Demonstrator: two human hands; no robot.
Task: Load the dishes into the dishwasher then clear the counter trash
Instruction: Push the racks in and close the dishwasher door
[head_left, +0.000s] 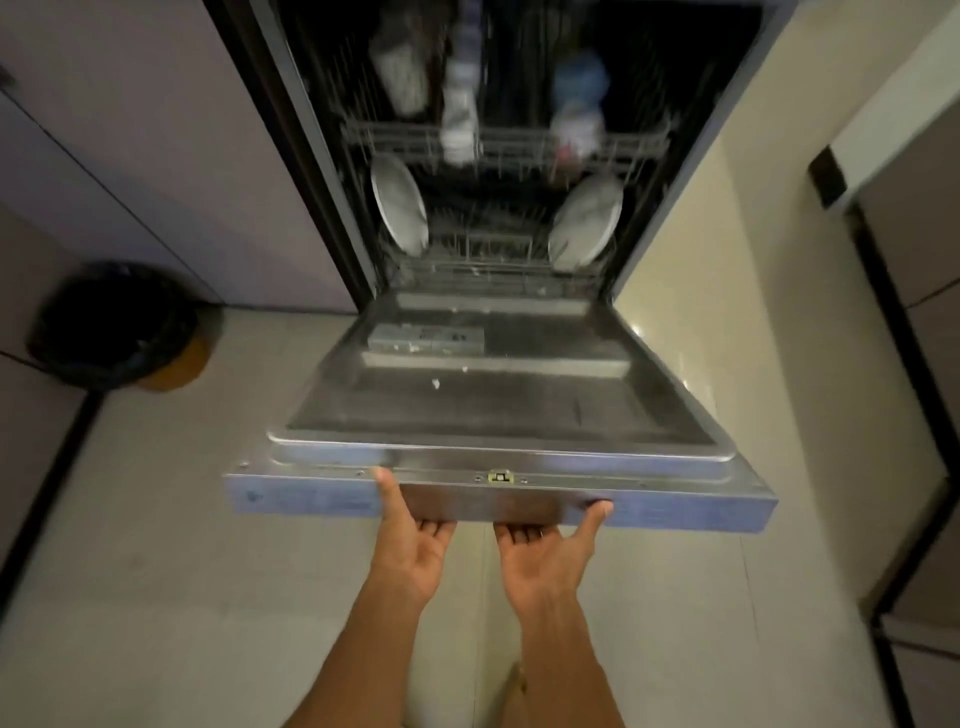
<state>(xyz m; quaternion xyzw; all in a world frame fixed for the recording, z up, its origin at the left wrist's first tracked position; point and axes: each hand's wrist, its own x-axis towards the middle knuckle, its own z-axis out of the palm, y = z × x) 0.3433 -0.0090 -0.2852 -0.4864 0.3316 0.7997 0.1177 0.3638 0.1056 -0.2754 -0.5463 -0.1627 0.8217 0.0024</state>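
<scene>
The dishwasher door (498, 410) hangs open, nearly level, in front of me. My left hand (410, 545) and my right hand (540, 551) hold its front edge from below, palms up; the fingers are hidden under the door and each thumb lies up against the edge. In the lower rack (493, 260) one plate (399, 205) stands at the left and another plate (586, 223) at the right. The upper rack (509, 137) holds blurred cups or glasses (460, 119). No counter or trash on it is in view.
A round bin with a black liner (111, 325) stands on the floor at the left, against grey cabinets (156, 156). A cream wall (753, 312) runs along the right of the dishwasher. Pale floor tiles (182, 571) lie under the door.
</scene>
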